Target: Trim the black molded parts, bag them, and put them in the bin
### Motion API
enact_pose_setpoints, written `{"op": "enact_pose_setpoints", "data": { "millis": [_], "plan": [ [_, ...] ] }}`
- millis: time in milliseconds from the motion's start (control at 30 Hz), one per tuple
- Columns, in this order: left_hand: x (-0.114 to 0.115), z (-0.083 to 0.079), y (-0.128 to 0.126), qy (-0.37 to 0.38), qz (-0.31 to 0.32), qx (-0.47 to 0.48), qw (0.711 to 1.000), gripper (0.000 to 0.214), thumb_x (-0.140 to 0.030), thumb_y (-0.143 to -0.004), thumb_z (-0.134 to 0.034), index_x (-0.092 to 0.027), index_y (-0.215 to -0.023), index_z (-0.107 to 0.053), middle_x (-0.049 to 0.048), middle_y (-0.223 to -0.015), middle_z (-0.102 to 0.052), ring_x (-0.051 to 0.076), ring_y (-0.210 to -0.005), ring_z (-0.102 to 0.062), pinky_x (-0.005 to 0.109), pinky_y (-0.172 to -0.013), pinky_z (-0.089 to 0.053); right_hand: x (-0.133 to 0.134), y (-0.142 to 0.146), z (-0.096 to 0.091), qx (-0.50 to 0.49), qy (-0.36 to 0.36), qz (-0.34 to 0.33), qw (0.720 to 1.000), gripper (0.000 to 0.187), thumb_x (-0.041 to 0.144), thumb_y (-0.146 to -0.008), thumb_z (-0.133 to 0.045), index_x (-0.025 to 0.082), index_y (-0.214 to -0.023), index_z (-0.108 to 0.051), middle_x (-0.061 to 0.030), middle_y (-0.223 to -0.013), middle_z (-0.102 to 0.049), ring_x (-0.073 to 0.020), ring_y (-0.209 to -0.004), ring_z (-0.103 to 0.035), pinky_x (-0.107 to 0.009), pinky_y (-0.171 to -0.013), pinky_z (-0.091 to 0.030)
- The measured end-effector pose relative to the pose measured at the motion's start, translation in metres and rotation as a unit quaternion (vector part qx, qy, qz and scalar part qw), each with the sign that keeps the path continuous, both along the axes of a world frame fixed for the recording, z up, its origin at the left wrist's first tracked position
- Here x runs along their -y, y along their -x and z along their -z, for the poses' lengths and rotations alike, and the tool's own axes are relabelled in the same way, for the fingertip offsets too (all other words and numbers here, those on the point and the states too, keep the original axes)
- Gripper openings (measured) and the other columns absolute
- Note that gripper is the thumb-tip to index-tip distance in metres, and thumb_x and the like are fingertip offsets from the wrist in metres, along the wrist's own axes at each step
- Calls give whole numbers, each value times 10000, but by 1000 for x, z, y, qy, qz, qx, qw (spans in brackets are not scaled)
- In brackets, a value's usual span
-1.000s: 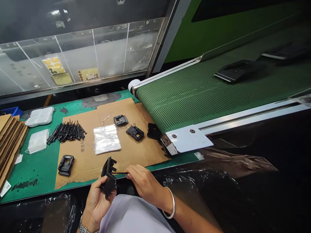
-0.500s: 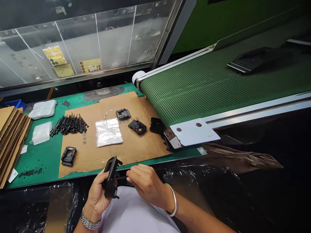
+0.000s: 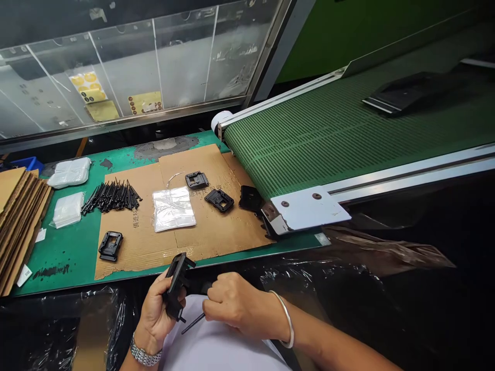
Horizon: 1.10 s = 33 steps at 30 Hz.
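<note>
Black plastic bracket, held upright in the left hand, fingers wrapped closed around it, above the lap. Right hand, just beside it, fingers curled shut; a black pin projects from beneath them, its end near the bracket's lower edge. Pale garment lies below both hands. Beyond, a green bench bears a cardboard sheet with four more brackets, a clear bag and a heap of black pins beside it. Right: green conveyor belt carrying a dark bracket.
</note>
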State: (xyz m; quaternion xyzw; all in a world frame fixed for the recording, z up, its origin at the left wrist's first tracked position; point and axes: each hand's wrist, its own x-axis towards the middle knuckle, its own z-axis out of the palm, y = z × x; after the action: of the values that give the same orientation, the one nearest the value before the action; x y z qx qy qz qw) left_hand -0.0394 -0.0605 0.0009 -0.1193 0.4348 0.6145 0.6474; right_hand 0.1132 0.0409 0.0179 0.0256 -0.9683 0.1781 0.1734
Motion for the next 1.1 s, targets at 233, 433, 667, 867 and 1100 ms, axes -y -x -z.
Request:
{"op": "enact_pose_setpoints", "data": {
  "millis": [233,433,667,867,1100],
  "plan": [
    [-4,-2,-9,0,-85,-50,995,131,-105,-557,-663,-142,-638,-566,-35,-554,-521,57,-457,-451,182,-464,-402,15,12,2,-32,76,131,988,333,172,-900,-252,180,-615,-424,21,-512,-451,-107,-450,-343,-254,-475,-217],
    [-3,-4,-14,-34,-91,-50,994,208,-111,-560,-684,-166,-755,-636,-22,-595,-567,65,-491,-480,181,-489,-406,13,14,8,-35,144,174,974,308,169,-894,-249,192,-605,-353,40,-502,-392,-97,-443,-308,-234,-465,-220],
    [12,10,-11,-79,26,-126,988,409,-238,-540,-722,-190,-942,-661,13,-603,-588,97,-514,-490,202,-484,-385,-7,7,12,-16,213,202,956,302,242,-915,-267,194,-628,-351,50,-514,-361,-87,-440,-299,-221,-446,-222],
    [25,27,2,-184,98,-272,940,356,-380,-463,-743,-184,-759,-717,35,-580,-586,132,-524,-455,256,-496,-354,-5,-1,-3,-38,205,98,973,312,224,-907,-261,182,-633,-404,23,-536,-425,-99,-478,-349,-227,-473,-253],
    [22,23,6,-285,163,-289,899,395,-456,-544,-673,-219,-858,-712,24,-571,-589,102,-475,-381,260,-481,-278,6,0,-11,-51,185,72,979,307,197,-891,-277,170,-633,-442,22,-521,-429,-99,-467,-336,-232,-472,-245]
  ]
}}
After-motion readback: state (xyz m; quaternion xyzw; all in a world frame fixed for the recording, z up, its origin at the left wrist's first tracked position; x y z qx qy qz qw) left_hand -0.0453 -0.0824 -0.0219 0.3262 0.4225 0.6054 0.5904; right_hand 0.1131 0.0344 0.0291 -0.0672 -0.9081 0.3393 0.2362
